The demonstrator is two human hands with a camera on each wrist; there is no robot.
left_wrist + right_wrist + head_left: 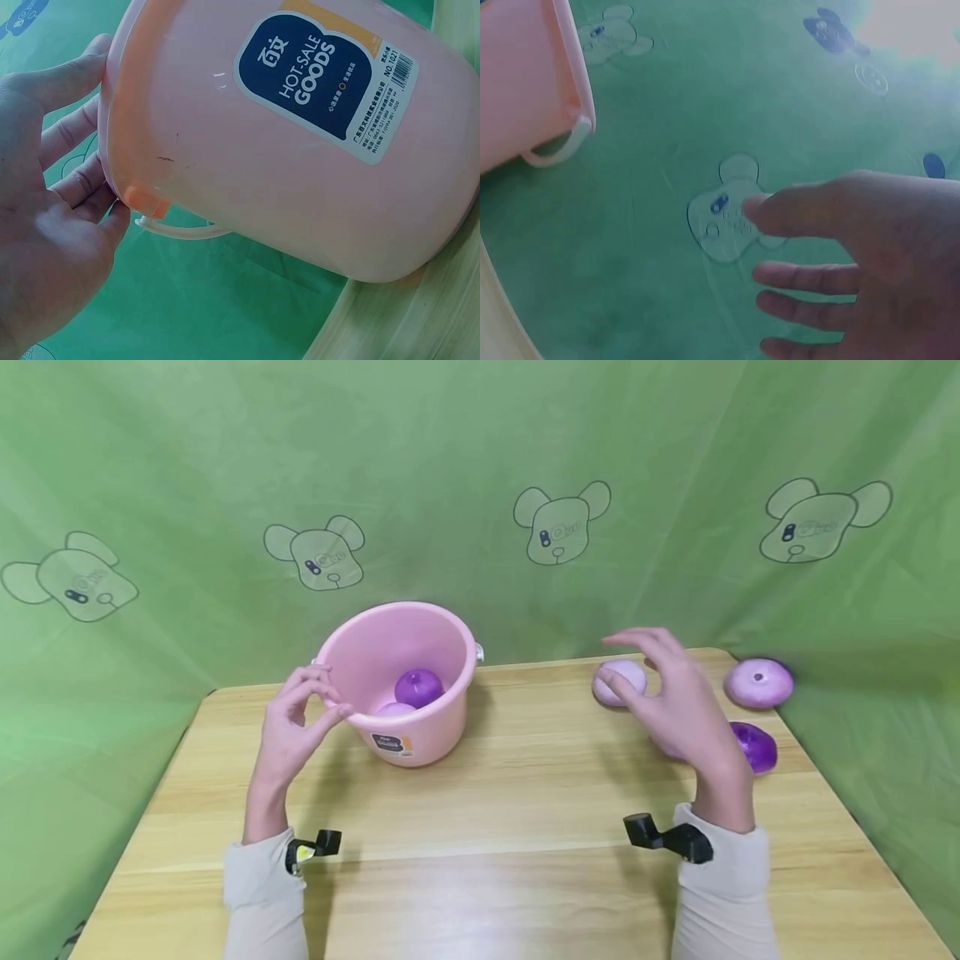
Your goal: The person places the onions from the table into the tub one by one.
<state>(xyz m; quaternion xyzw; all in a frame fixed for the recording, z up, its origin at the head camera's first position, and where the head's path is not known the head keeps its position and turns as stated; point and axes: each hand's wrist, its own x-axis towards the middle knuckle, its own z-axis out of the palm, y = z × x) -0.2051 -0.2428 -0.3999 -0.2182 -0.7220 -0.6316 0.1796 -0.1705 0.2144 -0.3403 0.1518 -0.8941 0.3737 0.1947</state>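
Pinching the pink bucket at its left rim occupies the left hand; the right hand, spread and empty, hovers near red onions at the desk's right, probably firm, slippery, best cupped round the sides.

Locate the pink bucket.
In the head view, the pink bucket is left of centre on the wooden table, near its far edge, before the green curtain.

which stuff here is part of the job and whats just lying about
Seemingly part of the job:
pink bucket, rim pinched by the left hand
onions inside it
loose onions near the right hand

Seemingly just surroundings:
wooden table
green cloth
black wrist devices
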